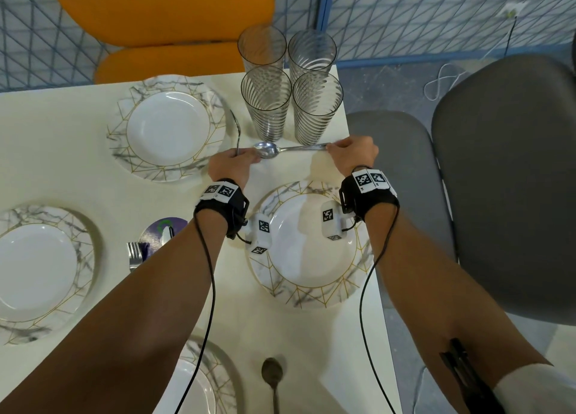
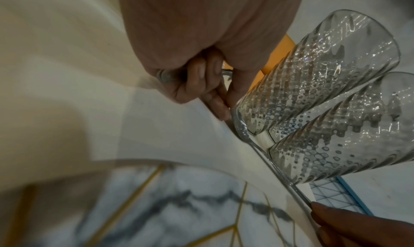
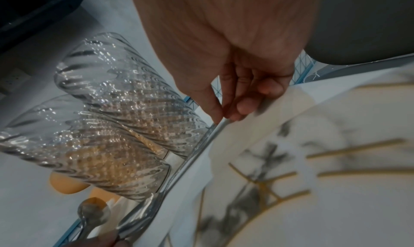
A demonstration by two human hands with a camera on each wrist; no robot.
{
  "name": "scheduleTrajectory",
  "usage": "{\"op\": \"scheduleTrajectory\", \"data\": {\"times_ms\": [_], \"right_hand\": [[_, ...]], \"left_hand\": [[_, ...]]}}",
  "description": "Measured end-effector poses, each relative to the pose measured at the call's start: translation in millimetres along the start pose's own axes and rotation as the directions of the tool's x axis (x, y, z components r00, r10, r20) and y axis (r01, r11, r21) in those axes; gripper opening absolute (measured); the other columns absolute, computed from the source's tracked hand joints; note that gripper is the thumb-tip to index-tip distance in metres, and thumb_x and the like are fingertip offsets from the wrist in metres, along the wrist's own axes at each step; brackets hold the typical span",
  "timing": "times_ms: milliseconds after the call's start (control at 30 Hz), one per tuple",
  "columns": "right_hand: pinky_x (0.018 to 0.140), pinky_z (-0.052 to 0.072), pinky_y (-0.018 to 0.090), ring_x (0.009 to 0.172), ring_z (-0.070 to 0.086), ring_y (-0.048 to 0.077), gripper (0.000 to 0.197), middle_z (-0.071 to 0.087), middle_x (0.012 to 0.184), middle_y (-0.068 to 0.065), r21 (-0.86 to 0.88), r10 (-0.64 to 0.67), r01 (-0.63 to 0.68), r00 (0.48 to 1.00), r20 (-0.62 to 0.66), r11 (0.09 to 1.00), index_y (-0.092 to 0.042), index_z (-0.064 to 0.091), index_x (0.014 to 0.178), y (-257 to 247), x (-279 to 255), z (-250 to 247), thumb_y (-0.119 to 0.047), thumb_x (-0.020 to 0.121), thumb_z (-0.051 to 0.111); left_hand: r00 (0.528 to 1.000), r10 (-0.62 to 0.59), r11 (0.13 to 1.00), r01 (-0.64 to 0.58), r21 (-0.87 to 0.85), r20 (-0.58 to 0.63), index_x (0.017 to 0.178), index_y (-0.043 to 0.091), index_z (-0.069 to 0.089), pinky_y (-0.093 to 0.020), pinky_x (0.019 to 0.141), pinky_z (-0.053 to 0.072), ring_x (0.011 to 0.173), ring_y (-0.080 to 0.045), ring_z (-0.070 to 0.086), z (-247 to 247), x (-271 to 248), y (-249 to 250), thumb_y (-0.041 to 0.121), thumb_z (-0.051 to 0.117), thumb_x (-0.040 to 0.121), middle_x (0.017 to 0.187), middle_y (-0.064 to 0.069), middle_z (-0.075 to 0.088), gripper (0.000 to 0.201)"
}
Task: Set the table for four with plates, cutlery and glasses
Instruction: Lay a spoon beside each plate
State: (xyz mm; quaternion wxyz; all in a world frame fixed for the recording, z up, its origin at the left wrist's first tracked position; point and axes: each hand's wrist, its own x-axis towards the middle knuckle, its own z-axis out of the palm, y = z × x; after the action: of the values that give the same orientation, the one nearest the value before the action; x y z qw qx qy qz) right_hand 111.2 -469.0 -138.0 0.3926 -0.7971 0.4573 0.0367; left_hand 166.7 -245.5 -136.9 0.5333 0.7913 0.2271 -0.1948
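Nearest, a spoon (image 1: 272, 374) already flanks one marbled plate (image 1: 307, 248). Beyond it, the right hand (image 1: 352, 154) pinches a second spoon (image 1: 268, 149) by its handle, laying it above that plate; the left hand (image 1: 232, 164) grasps a third spoon (image 1: 238, 133), for the far plate (image 1: 168, 128). Four glasses (image 1: 268, 101) wait clustered.

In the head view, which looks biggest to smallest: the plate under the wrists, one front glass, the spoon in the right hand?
1. Plate, clearly largest.
2. Glass and spoon: similar in length. The glass looks bulkier, but it stands upright and reaches nearer the camera, so their order is unsure.
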Motion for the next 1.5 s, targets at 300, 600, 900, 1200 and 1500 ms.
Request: {"op": "scheduleTrajectory", "data": {"times_ms": [300, 600, 900, 1200, 1500], "right_hand": [[0.076, 0.042, 0.016, 0.086, 0.052, 0.013, 0.022, 0.073, 0.107, 0.007, -0.012, 0.01, -0.01, 1.0, 0.007, 1.0, -0.015, 0.079, 0.099, 2.8, 1.3, 0.2, -0.032, 0.088, 0.072], [0.08, 0.04, 0.021, 0.119, 0.056, 0.025, 0.021, 0.07, 0.115, 0.012, -0.01, 0.018, -0.018, 1.0, 0.02, 1.0, -0.017, 0.077, 0.104, 0.2, -14.8, -6.8, -0.026, 0.091, 0.063], [0.074, 0.044, 0.018, 0.084, 0.064, 0.016, 0.019, 0.069, 0.078, -0.004, 0.072, -0.238, 0.245, 0.967, -0.091, 0.967, -0.017, 0.077, 0.092, -8.5, -73.1, -1.1, -0.013, 0.087, 0.059], [0.084, 0.056, 0.034, 0.088, 0.07, 0.017, 0.039, 0.066, 0.088, -0.013, 0.31, -0.481, 0.421, 0.865, 0.146, 0.852, -0.027, 0.059, 0.124, -62.9, -175.2, 53.9, -0.038, 0.088, 0.07], [0.048, 0.049, 0.018, 0.054, 0.065, 0.014, 0.01, 0.07, 0.075, 0.006, 0.314, -0.561, 0.506, 0.82, 0.114, 0.803, -0.003, 0.072, 0.098, -96.5, -252.4, 85.1, -0.008, 0.092, 0.066]], "left_hand": [[1.0, 0.021, 0.999, -0.021, -0.035, 0.009, 0.076, 0.023, 0.08, -0.027, 0.076, 0.047, 0.04, 0.005, 0.046, 0.4, 0.8, -6.2, 0.024, 0.076, 0.084, 0.081, 0.009, 0.08, 0.009], [0.999, -0.003, 0.999, 0.004, -0.042, 0.032, 0.076, 0.025, 0.081, -0.03, 0.078, 0.047, 0.055, -0.014, 0.048, -15.0, -7.9, -6.8, 0.04, 0.076, 0.081, 0.071, 0.013, 0.075, 0.017], [0.998, 0.06, 0.985, -0.053, -0.162, 0.036, 0.083, 0.02, 0.08, -0.054, 0.094, 0.051, 0.057, -0.01, 0.047, -54.2, -34.3, -16.5, 0.029, 0.047, 0.095, 0.078, -0.002, 0.078, 0.036], [0.929, 0.333, 0.94, -0.341, 0.021, 0.164, 0.099, 0.021, 0.081, -0.025, 0.061, 0.042, 0.055, -0.004, 0.052, -117.2, -72.5, -44.7, 0.02, 0.051, 0.105, 0.071, 0.006, 0.068, 0.031], [0.899, 0.34, 0.94, -0.314, -0.135, 0.277, 0.097, 0.014, 0.079, -0.024, 0.051, 0.044, 0.051, -0.015, 0.055, -215.1, -90.3, -70.8, 0.028, 0.067, 0.099, 0.079, -0.005, 0.076, 0.019]]}}
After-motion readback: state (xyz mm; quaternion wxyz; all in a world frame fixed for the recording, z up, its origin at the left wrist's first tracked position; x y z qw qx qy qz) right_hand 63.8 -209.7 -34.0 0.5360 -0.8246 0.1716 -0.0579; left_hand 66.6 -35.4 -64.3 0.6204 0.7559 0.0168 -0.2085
